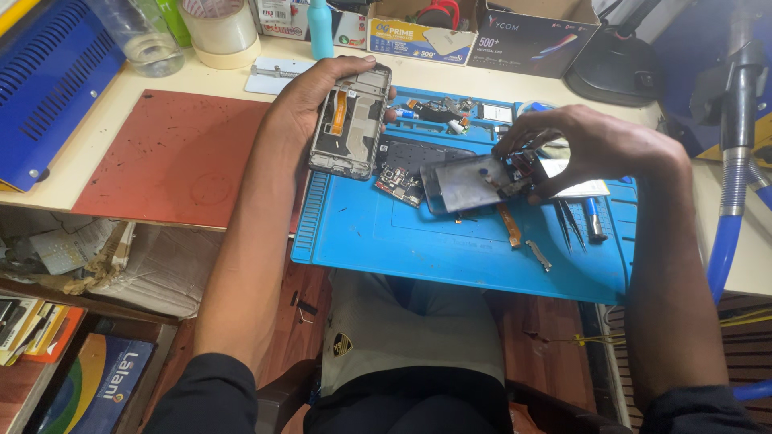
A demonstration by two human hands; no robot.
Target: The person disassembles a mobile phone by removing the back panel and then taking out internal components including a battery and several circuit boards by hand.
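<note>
So I'm watching the head cam feed here and the left hand [318,96] is gripping an opened phone frame [351,120], fingers wrapped round its edges, holding it tilted up above the top left corner of the blue work mat [386,233]. The insides are facing the camera, with an orange flex strip running down the upper part. The right hand [595,149] is hovering over the right half of the mat, fingertips pinched together on some small dark part; I'm not able to tell exactly what it is, it's tucked under the fingers. Just below that hand a grey panel [466,183] is lying on the mat, partly over a bare circuit board [398,181].

Stuff that's worrying me: the frame is being held in the air by one hand only, so a slip would be dropping it straight onto the board and loose bits underneath. The pinched part looks tiny, and if the grip eases it could be bouncing off the mat's edge and onto the floor. The tweezers [569,221] are lying right beside the right wrist, easy to be knocking. And that exposed flex strip could be snagging on a thumb.
</note>
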